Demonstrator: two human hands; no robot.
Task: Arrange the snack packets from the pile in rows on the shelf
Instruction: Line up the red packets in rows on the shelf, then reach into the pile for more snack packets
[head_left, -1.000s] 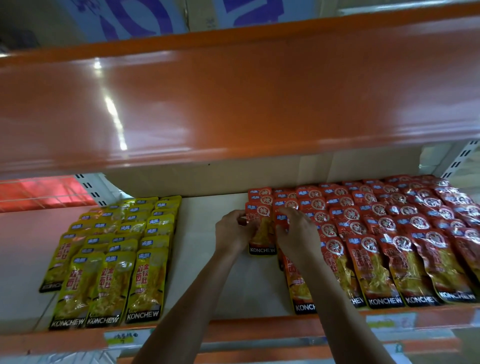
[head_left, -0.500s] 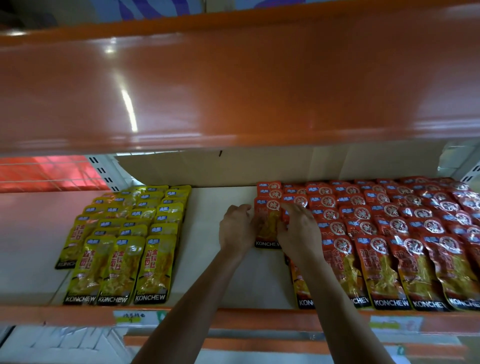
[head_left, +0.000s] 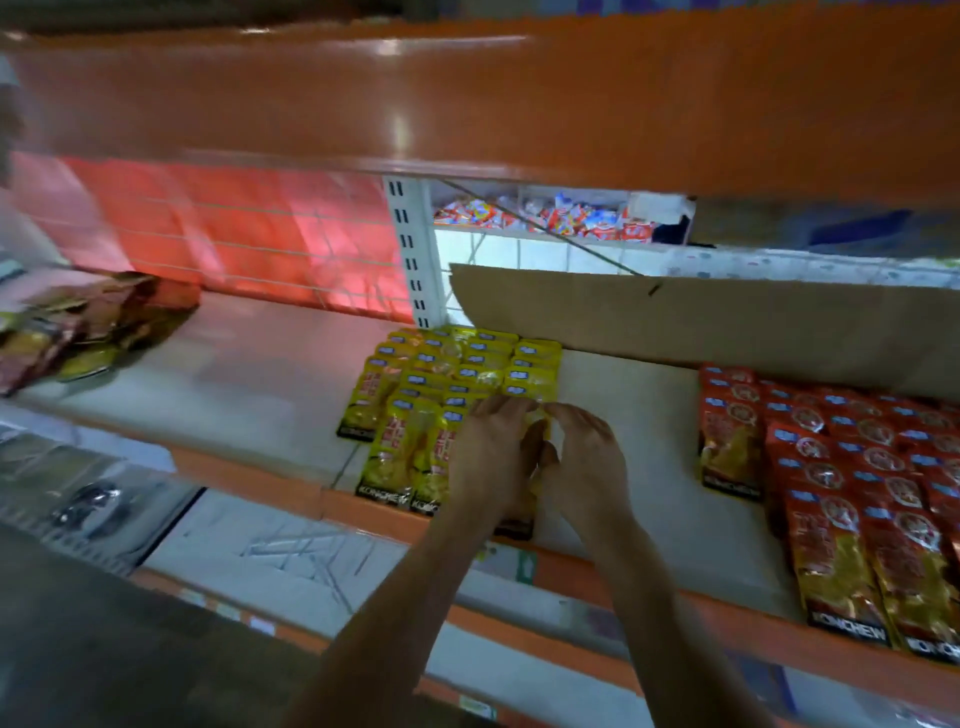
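Note:
Rows of yellow snack packets (head_left: 441, 374) lie on the white shelf (head_left: 249, 395), and rows of red snack packets (head_left: 857, 467) lie further right. Both my hands are over the front right yellow packet (head_left: 514, 522). My left hand (head_left: 488, 457) lies on it with fingers stretched out. My right hand (head_left: 587, 462) curls at the packet's right edge, thumb and fingertips pinching it. A loose pile of mixed packets (head_left: 78, 332) sits blurred at the far left of the shelf.
The orange upper shelf (head_left: 467, 104) hangs low overhead. A cardboard sheet (head_left: 727, 322) leans along the back behind the rows. A bare strip of shelf separates the yellow and red rows. The orange front rail (head_left: 649, 587) edges the shelf.
Both hands left the red packet on the right and moved left to the front right yellow packet. The view swung left, bringing the pile into sight.

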